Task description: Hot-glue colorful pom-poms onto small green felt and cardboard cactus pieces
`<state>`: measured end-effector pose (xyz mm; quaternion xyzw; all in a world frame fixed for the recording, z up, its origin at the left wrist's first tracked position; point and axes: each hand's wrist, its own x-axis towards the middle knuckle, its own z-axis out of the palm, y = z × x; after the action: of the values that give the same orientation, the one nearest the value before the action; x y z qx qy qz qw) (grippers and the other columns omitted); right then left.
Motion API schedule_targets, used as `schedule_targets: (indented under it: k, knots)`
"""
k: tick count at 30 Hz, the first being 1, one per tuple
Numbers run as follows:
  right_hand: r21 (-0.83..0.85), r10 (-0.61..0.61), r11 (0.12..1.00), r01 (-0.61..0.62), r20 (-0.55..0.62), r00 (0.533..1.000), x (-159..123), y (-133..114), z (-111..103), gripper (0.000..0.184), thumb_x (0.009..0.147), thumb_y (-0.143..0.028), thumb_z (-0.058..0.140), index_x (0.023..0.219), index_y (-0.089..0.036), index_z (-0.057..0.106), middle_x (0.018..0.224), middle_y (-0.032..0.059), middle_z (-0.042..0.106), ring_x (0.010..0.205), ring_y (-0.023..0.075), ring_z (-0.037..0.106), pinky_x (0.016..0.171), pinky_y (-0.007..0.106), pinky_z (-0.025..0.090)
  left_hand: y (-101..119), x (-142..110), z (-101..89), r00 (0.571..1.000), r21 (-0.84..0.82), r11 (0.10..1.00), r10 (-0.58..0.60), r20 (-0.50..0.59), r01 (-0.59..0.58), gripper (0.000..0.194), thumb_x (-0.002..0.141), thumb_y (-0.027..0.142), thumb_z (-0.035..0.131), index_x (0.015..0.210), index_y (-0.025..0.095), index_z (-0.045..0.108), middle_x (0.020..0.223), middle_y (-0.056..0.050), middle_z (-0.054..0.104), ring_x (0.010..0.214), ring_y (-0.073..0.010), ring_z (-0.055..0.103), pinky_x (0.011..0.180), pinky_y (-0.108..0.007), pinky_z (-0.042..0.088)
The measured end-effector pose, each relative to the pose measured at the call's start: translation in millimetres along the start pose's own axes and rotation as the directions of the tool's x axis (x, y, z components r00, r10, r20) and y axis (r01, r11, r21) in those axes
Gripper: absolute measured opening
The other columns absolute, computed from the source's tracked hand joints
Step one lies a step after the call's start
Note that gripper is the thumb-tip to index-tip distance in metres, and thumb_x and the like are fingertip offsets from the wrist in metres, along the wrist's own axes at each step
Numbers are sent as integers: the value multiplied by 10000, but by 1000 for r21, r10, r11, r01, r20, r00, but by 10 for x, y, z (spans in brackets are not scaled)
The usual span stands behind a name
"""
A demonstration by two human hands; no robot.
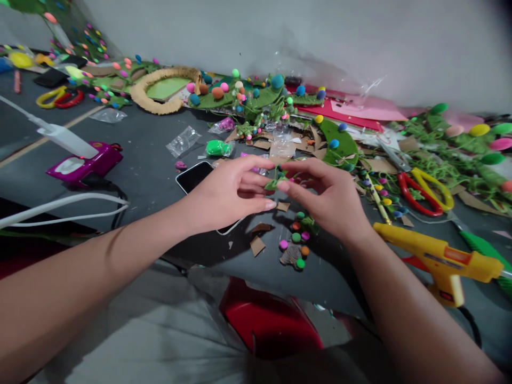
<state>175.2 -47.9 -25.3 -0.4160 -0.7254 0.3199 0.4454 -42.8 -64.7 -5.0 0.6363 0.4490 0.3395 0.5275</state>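
My right hand (330, 194) pinches a small green craft piece (272, 184), leafy with a few tiny coloured bits, between thumb and forefinger. My left hand (234, 192) reaches in from the other side, fingers stretched out and fingertips touching the piece, thumb held apart below. Partly under my left hand lies a phone (195, 175). Beneath my hands on the dark table are cardboard scraps (258, 245) and a small grey piece (291, 254) ringed with coloured balls. The far side of the green piece is hidden by my fingers.
A yellow glue gun (432, 250) lies beside my right forearm, near red-and-yellow-handled scissors (424, 189). At left sit a purple device with a white charger (72, 141) and cables. Green leaf crafts (340, 144), a tan ring (154, 92) and plastic bags (183, 141) line the back.
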Motion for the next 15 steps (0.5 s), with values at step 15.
schedule_targets:
  k: [15]
  knots:
    - [-7,2,1000,-3,-135,991,5,-13,8,104,880,-313,769,860,-213,748,814,10,718,730,156,654,672,307,521,14,16,14,1000,59,998,26,-16,-25,522,738,256,870,1203,166,648,977,-62,797,980,-243,774,934,-392,612]
